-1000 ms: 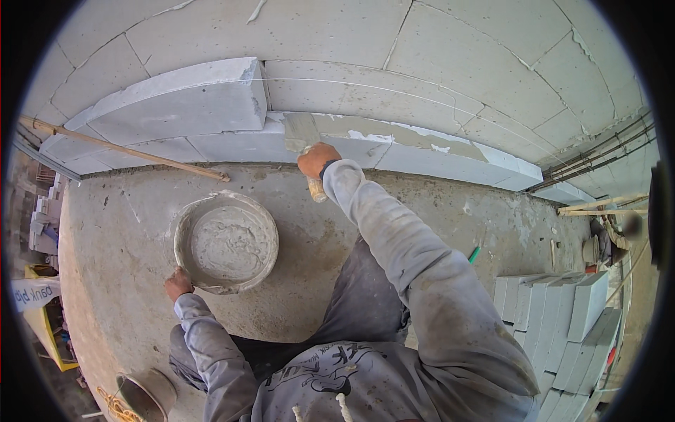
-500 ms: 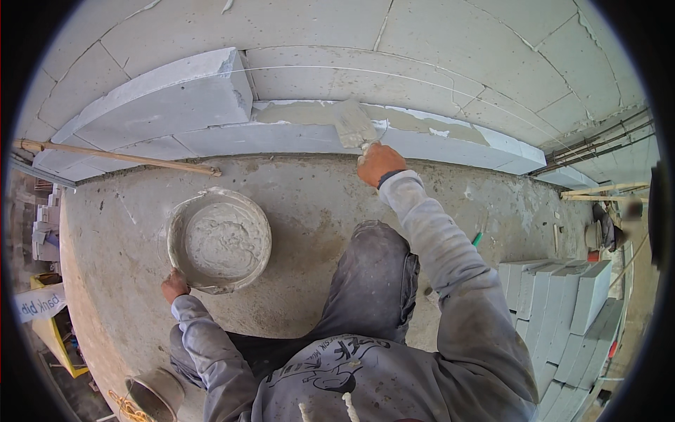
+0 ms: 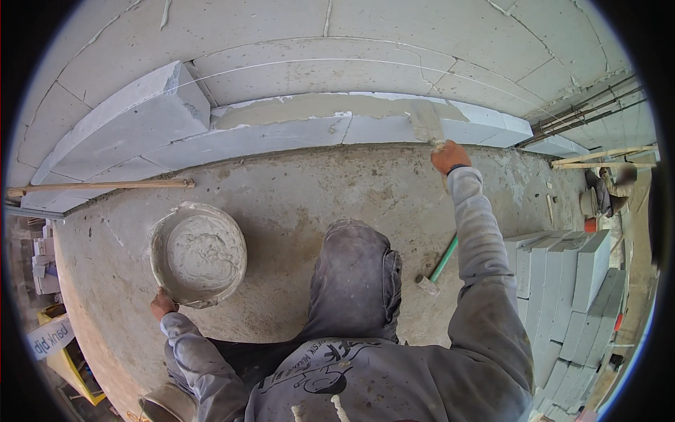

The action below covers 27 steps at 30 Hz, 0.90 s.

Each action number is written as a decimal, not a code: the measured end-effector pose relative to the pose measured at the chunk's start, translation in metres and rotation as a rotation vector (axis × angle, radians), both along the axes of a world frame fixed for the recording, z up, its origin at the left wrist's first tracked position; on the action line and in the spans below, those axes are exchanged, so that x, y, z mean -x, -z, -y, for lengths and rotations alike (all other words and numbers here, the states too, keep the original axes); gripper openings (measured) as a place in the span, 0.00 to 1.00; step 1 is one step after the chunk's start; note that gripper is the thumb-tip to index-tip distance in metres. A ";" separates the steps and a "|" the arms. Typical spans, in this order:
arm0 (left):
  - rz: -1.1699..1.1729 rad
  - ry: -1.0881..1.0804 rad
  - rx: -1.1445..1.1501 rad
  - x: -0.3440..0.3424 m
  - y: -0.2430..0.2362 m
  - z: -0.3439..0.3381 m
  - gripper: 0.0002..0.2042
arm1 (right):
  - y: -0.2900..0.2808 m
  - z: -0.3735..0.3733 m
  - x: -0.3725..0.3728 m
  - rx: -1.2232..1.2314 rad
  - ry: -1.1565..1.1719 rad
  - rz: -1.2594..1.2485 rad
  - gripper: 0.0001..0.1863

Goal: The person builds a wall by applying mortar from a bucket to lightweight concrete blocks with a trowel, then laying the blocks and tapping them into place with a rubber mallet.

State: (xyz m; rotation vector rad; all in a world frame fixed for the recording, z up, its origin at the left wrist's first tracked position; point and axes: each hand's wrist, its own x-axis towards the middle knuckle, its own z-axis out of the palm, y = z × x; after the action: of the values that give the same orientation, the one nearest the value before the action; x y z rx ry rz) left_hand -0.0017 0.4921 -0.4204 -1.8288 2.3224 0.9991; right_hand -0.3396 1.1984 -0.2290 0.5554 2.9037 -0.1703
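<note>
My right hand [image 3: 451, 157] grips a wide flat trowel [image 3: 426, 122], whose blade rests on top of the low course of pale blocks [image 3: 281, 135]. A grey layer of mortar [image 3: 302, 108] lies along that top, from the standing block [image 3: 130, 126] to the blade and a little past it. At the left, my left hand [image 3: 163, 302] is closed on the near rim of a round tub [image 3: 242, 264]. Wet mortar [image 3: 200, 251] partly fills the tub.
A green-handled mallet [image 3: 443, 260] lies on the concrete floor beside my right forearm. Pale blocks [image 3: 555, 274] are stacked at the right. A wooden stick [image 3: 105, 186] lies at the far left, and a string [image 3: 316, 60] runs above the course. Another person [image 3: 610, 190] is at the far right.
My right hand has moved right along the course with the trowel, and the mortar layer now reaches farther right. My left hand stays on the tub rim. The view has shifted, showing the mallet fully.
</note>
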 end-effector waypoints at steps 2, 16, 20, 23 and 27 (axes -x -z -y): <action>0.062 0.419 0.424 -0.046 -0.002 0.108 0.19 | 0.003 -0.006 0.014 0.094 -0.036 -0.034 0.20; -0.020 -0.033 0.107 0.032 -0.049 -0.024 0.21 | 0.067 0.009 -0.102 0.359 -0.379 -0.128 0.17; -0.018 0.165 0.224 0.004 -0.019 0.014 0.21 | 0.121 0.074 -0.061 0.396 -0.594 0.055 0.15; 0.041 0.152 0.320 0.016 -0.020 -0.001 0.20 | 0.168 0.077 -0.016 0.347 -0.611 0.045 0.14; -0.267 -0.138 0.048 0.022 -0.032 -0.026 0.20 | 0.176 0.040 0.032 0.253 -0.621 -0.164 0.16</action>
State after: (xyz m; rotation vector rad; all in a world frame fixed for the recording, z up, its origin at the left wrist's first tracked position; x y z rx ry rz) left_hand -0.0241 0.5181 -0.3882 -2.0107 2.4074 1.2890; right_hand -0.3711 1.1584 -0.4049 -0.4184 2.9781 -0.4957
